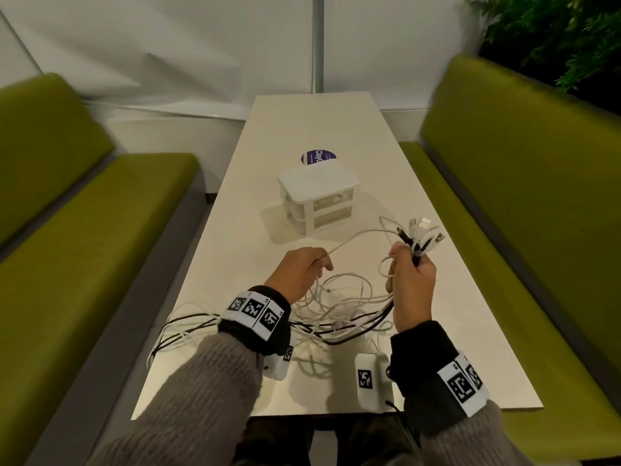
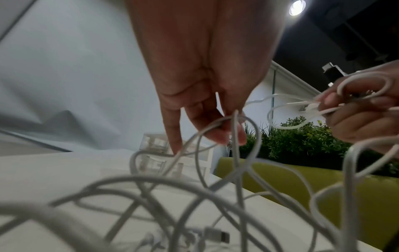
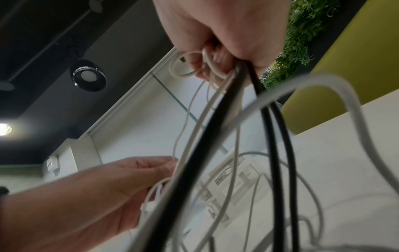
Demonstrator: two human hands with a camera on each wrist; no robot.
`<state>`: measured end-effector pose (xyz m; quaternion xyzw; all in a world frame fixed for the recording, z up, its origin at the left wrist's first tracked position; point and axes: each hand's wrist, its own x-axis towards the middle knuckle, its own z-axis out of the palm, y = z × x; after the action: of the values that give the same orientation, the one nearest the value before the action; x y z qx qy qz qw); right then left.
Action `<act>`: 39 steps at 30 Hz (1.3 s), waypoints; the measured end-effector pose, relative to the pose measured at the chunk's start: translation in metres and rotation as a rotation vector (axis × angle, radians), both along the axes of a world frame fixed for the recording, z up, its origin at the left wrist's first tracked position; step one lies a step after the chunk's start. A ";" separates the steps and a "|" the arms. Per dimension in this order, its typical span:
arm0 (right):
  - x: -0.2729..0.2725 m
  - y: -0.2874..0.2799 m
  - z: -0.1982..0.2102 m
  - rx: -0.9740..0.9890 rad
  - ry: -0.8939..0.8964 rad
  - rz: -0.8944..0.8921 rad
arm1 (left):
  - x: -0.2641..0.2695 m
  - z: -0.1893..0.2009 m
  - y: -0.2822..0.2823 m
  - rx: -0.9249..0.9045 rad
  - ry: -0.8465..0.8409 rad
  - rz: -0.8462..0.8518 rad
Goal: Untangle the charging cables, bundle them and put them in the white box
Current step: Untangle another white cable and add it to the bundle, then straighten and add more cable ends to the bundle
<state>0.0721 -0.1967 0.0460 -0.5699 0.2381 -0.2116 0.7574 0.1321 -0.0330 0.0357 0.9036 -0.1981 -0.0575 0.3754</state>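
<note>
A tangle of white and black charging cables (image 1: 339, 307) sprawls across the near part of the table (image 1: 302, 129). My right hand (image 1: 411, 274) is raised above it and grips a bunch of cable ends (image 1: 423, 235), white and black, whose plugs stick up out of the fist. My left hand (image 1: 302, 269) pinches a single white cable (image 1: 356, 237) that runs across to the right hand; its fingers (image 2: 218, 134) hook a white loop (image 2: 235, 139). The white box (image 1: 319, 200), a small unit with two clear drawers, stands beyond both hands. Black strands (image 3: 215, 133) hang from the right fist.
Green benches (image 1: 84, 230) flank the table on both sides. A round purple sticker (image 1: 317, 157) lies behind the box. Cable loops trail off the table's left near edge (image 1: 161, 344). Plants (image 1: 554, 35) fill the far right corner.
</note>
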 end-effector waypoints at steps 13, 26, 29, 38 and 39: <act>0.002 0.018 -0.007 -0.322 0.054 0.242 | -0.013 0.008 -0.034 -0.132 -0.277 -0.119; 0.008 -0.020 -0.007 0.045 -0.007 -0.129 | -0.008 -0.017 0.013 0.086 0.021 -0.105; 0.005 -0.017 -0.010 0.063 0.007 -0.123 | -0.012 -0.010 0.008 -0.033 0.020 -0.046; -0.004 -0.019 -0.016 0.049 0.053 -0.083 | -0.019 0.001 0.012 -0.142 -0.301 0.150; -0.005 -0.021 -0.015 0.040 0.050 -0.074 | -0.020 0.001 0.016 -0.129 -0.331 0.193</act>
<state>0.0673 -0.2173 0.0306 -0.5507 0.2820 -0.2201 0.7542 0.1121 -0.0171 0.0366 0.8896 -0.1727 0.1408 0.3987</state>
